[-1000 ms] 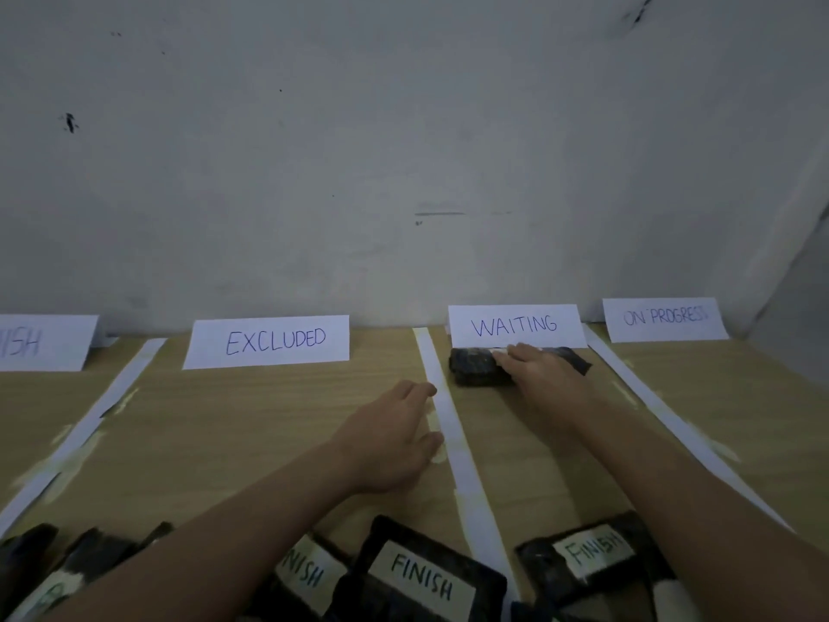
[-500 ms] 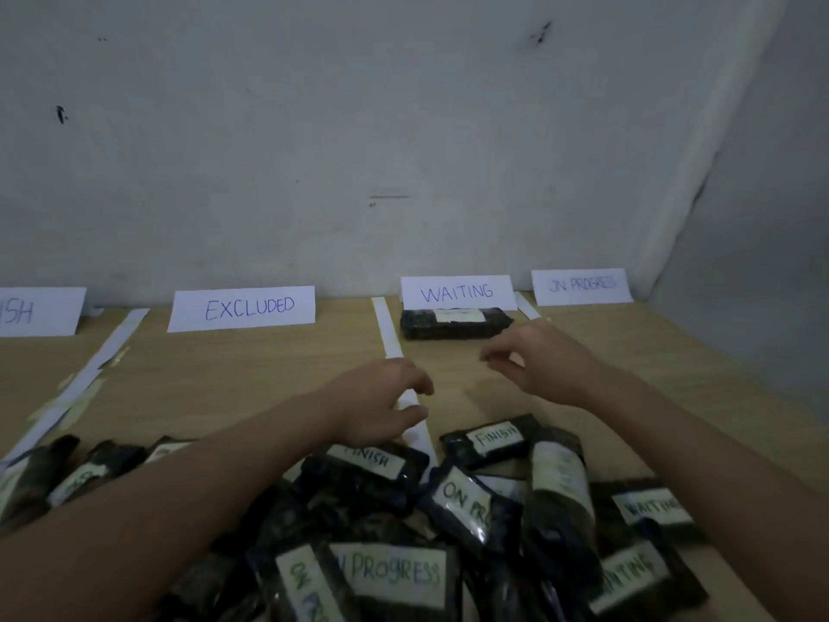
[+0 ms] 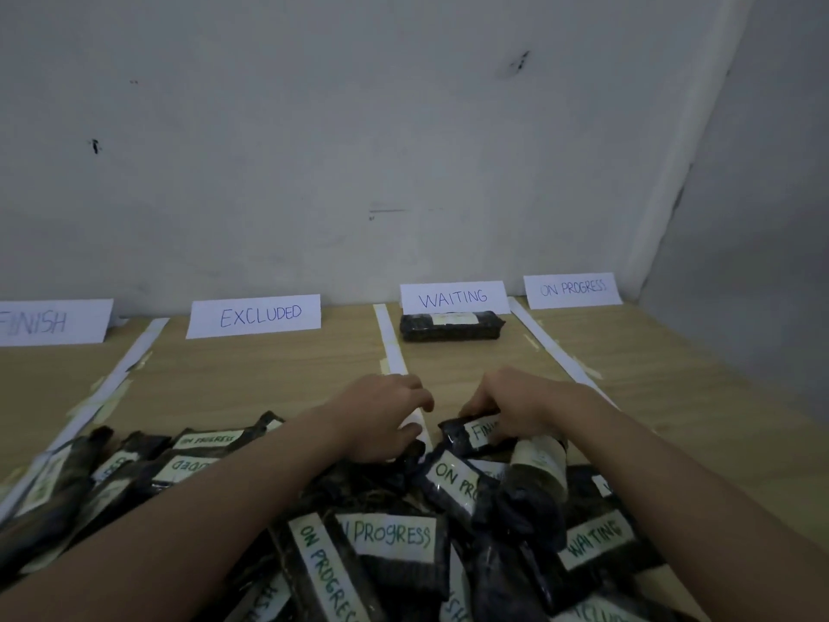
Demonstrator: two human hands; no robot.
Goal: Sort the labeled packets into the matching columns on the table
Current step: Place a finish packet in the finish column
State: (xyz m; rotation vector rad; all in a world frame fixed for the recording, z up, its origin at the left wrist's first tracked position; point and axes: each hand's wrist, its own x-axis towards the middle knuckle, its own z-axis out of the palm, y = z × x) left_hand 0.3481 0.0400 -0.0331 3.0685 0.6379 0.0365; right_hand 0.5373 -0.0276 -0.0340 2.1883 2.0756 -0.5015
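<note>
Under the WAITING sign point(image 3: 454, 298) one packet point(image 3: 451, 325) lies sorted; we judge nearly everything is left, heaped at the table's point(image 3: 269, 374) near edge. Our right hand point(image 3: 516, 408) clenches a FINISH packet point(image 3: 471, 435); our left hand point(image 3: 381, 415) rests curled, its grip unclear.

4 signs point(image 3: 253, 315), 3 strips point(image 3: 394, 343), 2 hands point(image 3: 381, 417), many pkts point(image 3: 390, 536).

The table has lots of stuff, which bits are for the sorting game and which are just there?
For the job:
- packet pile
- sorted packet
- sign cards
- paper strips
- right hand on a packet

Just there:
- wall
</note>
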